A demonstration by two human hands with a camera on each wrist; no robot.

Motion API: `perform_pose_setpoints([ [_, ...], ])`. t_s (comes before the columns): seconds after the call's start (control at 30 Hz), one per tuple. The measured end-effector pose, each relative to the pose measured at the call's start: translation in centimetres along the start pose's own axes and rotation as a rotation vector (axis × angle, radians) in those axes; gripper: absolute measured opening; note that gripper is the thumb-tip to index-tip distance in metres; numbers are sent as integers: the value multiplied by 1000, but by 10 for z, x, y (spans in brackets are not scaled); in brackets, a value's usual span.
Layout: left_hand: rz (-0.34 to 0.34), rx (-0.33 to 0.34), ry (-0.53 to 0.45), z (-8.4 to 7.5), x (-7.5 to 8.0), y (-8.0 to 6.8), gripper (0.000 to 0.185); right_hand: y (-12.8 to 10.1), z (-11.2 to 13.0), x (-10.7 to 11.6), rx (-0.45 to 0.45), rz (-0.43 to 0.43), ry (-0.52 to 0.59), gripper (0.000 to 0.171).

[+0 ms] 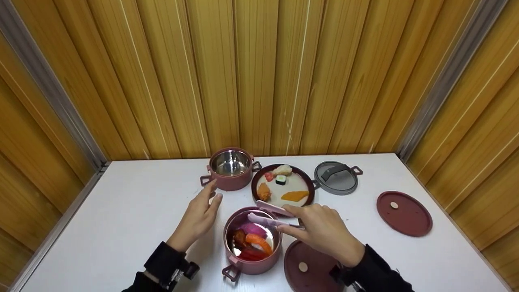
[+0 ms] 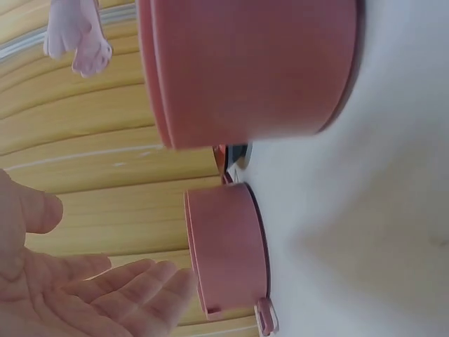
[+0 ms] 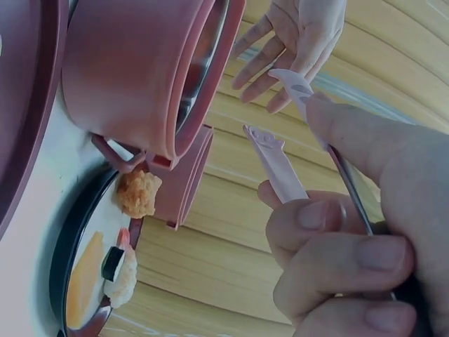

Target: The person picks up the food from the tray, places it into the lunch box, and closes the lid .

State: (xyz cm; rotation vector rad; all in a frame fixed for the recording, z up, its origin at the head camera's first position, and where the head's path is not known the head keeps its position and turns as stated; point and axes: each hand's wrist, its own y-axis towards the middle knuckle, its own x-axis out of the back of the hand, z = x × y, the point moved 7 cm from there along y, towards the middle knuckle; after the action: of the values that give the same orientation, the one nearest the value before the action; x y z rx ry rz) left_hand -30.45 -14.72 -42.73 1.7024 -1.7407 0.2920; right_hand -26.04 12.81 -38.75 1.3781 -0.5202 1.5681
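My right hand [image 1: 324, 229] grips pink-tipped tongs [image 1: 265, 220], tips parted above the mouth of the near pot [image 1: 259, 267], which stands toward the table's near edge with food pieces inside. Left hand [image 1: 198, 217]: fingers loose, just left of that pot. A dark-red lid [image 1: 306, 255] lies at the near edge, right of the pot; a second lid [image 1: 409, 215] near the right edge. Toward the far edge, left to right: far pot [image 1: 232, 182], food-bearing pan [image 1: 302, 184], grey lid [image 1: 344, 185]. Table [image 1: 121, 227] white; wood-grain walls [image 1: 259, 81], grey corner posts [image 1: 58, 89].
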Motion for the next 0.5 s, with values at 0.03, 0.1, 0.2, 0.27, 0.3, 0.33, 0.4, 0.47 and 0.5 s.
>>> perform_pose_setpoints([
  [0.03, -10, -6, 3, 1, 1, 5, 50, 0, -2, 0, -10, -1, -3, 53],
  [0.1, -25, -10, 15, 3, 4, 15, 50, 1, -5, 1, -23, -8, -9, 53],
  [0.2, -44, 4, 30, 8, 6, 30, 50, 3, -9, 1, -41, -25, -10, 52],
  [0.27, -54, 17, 43, 11, 8, 40, 50, 5, -12, 1, -57, -34, -1, 50],
  [0.3, -55, 28, 48, 13, 8, 45, 50, 6, -13, 1, -64, -40, 5, 49],
  [0.33, -57, 38, 51, 15, 9, 50, 50, 7, -15, 1, -76, -40, 10, 48],
  [0.4, -65, 56, 59, 20, 10, 59, 48, 9, -19, 1, -97, -39, 19, 46],
  [0.47, -68, 80, 72, 26, 10, 68, 47, 11, -23, 0, -115, -38, 16, 44],
  [0.5, -68, 92, 80, 29, 10, 72, 48, 12, -26, -1, -122, -38, 11, 43],
])
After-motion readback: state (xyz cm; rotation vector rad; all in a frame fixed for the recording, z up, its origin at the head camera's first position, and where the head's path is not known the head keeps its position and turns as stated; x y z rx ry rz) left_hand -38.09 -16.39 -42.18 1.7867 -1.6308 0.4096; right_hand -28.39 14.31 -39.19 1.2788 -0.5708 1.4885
